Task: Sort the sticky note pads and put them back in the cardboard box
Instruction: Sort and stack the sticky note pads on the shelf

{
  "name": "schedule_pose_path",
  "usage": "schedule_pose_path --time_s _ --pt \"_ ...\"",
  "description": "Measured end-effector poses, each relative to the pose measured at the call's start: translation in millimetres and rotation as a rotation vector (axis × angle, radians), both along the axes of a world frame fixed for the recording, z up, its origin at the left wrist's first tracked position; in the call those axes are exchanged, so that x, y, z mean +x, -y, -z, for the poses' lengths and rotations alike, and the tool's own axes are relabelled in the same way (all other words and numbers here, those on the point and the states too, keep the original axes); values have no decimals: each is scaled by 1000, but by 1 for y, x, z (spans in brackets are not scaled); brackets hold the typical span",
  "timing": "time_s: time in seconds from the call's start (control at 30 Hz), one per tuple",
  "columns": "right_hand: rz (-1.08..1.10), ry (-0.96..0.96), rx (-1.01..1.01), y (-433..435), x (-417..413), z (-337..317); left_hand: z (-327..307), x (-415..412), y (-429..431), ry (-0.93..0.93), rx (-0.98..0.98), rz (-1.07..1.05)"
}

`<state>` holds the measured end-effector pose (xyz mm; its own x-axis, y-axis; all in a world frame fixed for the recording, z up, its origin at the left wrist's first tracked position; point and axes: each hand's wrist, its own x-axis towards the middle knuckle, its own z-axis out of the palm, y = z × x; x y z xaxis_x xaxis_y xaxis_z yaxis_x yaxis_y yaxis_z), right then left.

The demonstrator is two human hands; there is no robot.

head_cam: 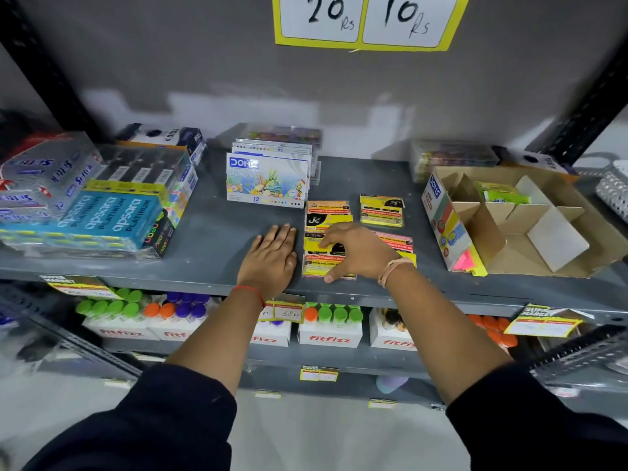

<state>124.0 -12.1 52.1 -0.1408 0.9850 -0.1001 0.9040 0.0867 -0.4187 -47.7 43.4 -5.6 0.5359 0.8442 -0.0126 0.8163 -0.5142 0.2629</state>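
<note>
Several wrapped sticky note pads lie on the grey shelf [210, 232]. A column of yellow and pink pads [328, 215] runs toward the shelf's front edge. My right hand [356, 251] rests on this column, fingers curled over a yellow pad, thumb by the nearest pad. Flat on the shelf just left of the column is my left hand [273, 254], holding nothing. A separate yellow pad [381, 210] lies farther back to the right. Pink pads [396, 241] show behind my right wrist. The open cardboard box [509, 239] with dividers stands at the right, with a green pad [503, 193] in a back compartment.
A Doms oil pastel box [268, 180] stands behind the pads. Apsara pencil packs [105, 219] and pen boxes fill the shelf's left. Clear cases [452, 156] sit behind the cardboard box. Fitfizz bottles [329, 321] line the lower shelf. Price tags hang on the shelf edges.
</note>
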Motion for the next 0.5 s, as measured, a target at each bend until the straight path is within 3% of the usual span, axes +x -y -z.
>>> schedule_pose_path --time_s 0.2,0.3,0.37,0.5 --pt "140 -28 15 6 33 -8 2 -1 -1 -22 -3 10" --pt "239 154 -177 15 74 -11 2 -1 -1 -23 0 6" --pt "278 124 -257 23 84 -7 1 -1 0 -25 -1 9" --pt "297 53 -188 27 86 -5 1 -1 0 -26 -9 7"
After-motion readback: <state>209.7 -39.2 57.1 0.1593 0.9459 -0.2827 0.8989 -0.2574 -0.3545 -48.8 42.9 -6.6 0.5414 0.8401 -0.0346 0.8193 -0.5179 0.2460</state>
